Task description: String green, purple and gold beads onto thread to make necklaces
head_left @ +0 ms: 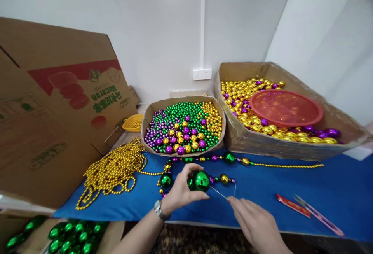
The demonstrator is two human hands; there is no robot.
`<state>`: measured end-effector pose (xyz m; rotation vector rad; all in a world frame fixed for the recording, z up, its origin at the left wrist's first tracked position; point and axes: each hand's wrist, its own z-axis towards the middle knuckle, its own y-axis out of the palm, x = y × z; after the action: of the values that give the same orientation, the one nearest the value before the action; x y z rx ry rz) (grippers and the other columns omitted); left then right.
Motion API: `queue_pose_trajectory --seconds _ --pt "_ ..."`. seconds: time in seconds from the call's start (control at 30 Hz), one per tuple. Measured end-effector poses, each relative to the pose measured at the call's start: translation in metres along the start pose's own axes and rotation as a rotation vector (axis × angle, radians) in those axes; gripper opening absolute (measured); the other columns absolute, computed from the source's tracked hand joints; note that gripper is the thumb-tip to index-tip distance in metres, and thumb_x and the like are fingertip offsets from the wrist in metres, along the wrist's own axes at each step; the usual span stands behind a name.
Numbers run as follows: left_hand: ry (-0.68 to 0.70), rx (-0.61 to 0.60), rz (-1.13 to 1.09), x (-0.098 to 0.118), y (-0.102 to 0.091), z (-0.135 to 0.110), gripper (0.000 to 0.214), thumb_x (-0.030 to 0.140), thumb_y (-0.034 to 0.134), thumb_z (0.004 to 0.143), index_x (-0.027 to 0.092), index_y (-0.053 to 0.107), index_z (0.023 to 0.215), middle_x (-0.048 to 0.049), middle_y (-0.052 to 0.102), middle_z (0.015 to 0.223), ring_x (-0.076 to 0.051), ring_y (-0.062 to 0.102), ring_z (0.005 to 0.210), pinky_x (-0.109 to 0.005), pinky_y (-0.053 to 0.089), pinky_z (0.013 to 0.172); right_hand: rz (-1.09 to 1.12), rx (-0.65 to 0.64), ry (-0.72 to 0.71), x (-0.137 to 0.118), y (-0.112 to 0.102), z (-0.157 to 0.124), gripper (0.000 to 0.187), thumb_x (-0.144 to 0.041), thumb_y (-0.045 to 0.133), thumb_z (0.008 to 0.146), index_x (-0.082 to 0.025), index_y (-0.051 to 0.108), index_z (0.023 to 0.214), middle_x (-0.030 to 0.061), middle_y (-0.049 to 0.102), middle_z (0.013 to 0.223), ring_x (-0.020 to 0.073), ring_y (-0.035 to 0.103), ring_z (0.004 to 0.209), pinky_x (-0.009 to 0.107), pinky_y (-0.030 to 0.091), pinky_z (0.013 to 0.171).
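A large shiny green ball bead [202, 181] is held between the thumb and fingers of my left hand [183, 190]; more green shows behind it, partly covered by the fingers. My right hand [253, 219] pinches a thin pale straight strand [218, 193] that runs to the green bead; whether it is a needle or taut thread I cannot tell. Fine thread loops up from my right fingertips to a small purple bead [232, 181]. Beyond my hands, a bead garland [214, 158] of green, gold and purple curves across the blue cloth [247, 199], ending in a gold twisted length.
Gold bead chains [116, 168] lie piled at left beside a big carton [58, 110]. Behind stand a box of mixed beads [143, 129] and a larger box [262, 149] holding a red basin [287, 108]. Pink-handled tweezers [323, 219] and a red packet [293, 206] lie at right; green balls [72, 236] sit below left.
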<state>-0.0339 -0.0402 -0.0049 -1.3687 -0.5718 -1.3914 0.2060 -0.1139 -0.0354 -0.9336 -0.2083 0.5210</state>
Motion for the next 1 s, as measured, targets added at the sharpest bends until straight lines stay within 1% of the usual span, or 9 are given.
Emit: queue_pose_trajectory --seconds 0.2,0.4,0.53,0.6,0.73,0.8,0.83,0.9,1.0 --pt "-0.1 0.077 -0.506 -0.007 0.026 -0.001 0.072 0.027 0.084 0.058 0.024 0.042 0.116 -0.0083 0.054 0.12 -0.021 0.055 0.1 -0.031 0.046 0.083 0.144 0.0 0.038 -0.005 0.013 -0.006 0.031 -0.017 0.03 0.096 -0.018 0.06 0.1 0.0029 0.071 0.077 0.0142 0.067 0.066 0.024 0.05 0.061" --pt "-0.138 0.114 -0.649 -0.009 0.033 0.0 0.071 0.019 0.084 0.057 0.024 0.043 0.115 -0.0072 0.055 0.117 -0.019 0.054 0.099 -0.03 0.045 0.082 0.194 0.008 0.047 -0.005 0.016 -0.01 0.029 -0.017 0.032 0.095 -0.017 0.06 0.103 0.0036 0.073 0.084 0.0145 0.069 0.071 0.024 0.053 0.065" --pt "-0.136 0.115 -0.606 -0.008 0.035 0.002 0.073 0.018 0.084 0.056 0.024 0.043 0.115 -0.0073 0.054 0.117 -0.019 0.054 0.099 -0.03 0.045 0.083 0.134 0.024 0.061 -0.003 0.019 -0.012 0.031 -0.019 0.033 0.094 -0.018 0.064 0.1 0.0048 0.073 0.08 0.0182 0.07 0.067 0.029 0.055 0.064" --pt "-0.129 0.096 -0.58 -0.009 0.039 0.002 0.074 0.017 0.084 0.056 0.025 0.043 0.116 -0.0076 0.053 0.118 -0.019 0.054 0.1 -0.03 0.044 0.083 0.158 0.028 0.084 -0.003 0.021 -0.013 0.032 -0.02 0.034 0.093 -0.019 0.065 0.101 0.0051 0.073 0.081 0.0188 0.07 0.068 0.03 0.056 0.065" --pt "-0.144 0.019 -0.615 -0.012 0.047 0.003 0.078 0.02 0.085 0.055 0.027 0.043 0.121 -0.0088 0.052 0.122 -0.021 0.054 0.102 -0.031 0.046 0.082 0.335 0.051 0.15 -0.004 0.023 -0.011 0.028 -0.021 0.036 0.094 -0.019 0.063 0.103 0.0061 0.073 0.089 0.016 0.07 0.078 0.023 0.055 0.069" --pt "-0.143 -0.04 -0.636 -0.01 0.046 0.006 0.081 0.025 0.085 0.055 0.027 0.043 0.124 -0.0101 0.051 0.125 -0.024 0.052 0.107 -0.034 0.046 0.084 0.406 0.068 0.193 -0.003 0.022 -0.01 0.026 -0.022 0.037 0.094 -0.019 0.062 0.101 0.0072 0.072 0.089 0.015 0.07 0.079 0.02 0.055 0.069" --pt "-0.134 -0.059 -0.632 -0.008 0.044 0.01 0.078 0.03 0.083 0.058 0.027 0.043 0.125 -0.0109 0.051 0.126 -0.025 0.052 0.109 -0.036 0.046 0.085 0.43 0.077 0.218 -0.002 0.022 -0.01 0.025 -0.022 0.037 0.095 -0.019 0.061 0.101 0.0076 0.072 0.089 0.0148 0.069 0.078 0.019 0.054 0.068" --pt "-0.094 -0.042 -0.563 -0.002 0.036 0.025 0.063 0.038 0.074 0.07 0.024 0.046 0.125 -0.0123 0.054 0.124 -0.026 0.052 0.111 -0.038 0.046 0.087 0.457 0.089 0.269 0.002 0.02 -0.009 0.024 -0.023 0.037 0.095 -0.019 0.06 0.102 0.0079 0.071 0.088 0.0146 0.069 0.075 0.019 0.053 0.065" --pt "0.004 0.07 -0.237 0.006 0.022 0.065 0.034 0.038 0.053 0.087 0.019 0.054 0.115 -0.0108 0.062 0.11 -0.022 0.058 0.1 -0.034 0.048 0.082 0.477 0.104 0.309 0.01 0.02 -0.011 0.022 -0.025 0.039 0.095 -0.02 0.059 0.101 0.0072 0.07 0.085 0.014 0.067 0.071 0.018 0.052 0.062"
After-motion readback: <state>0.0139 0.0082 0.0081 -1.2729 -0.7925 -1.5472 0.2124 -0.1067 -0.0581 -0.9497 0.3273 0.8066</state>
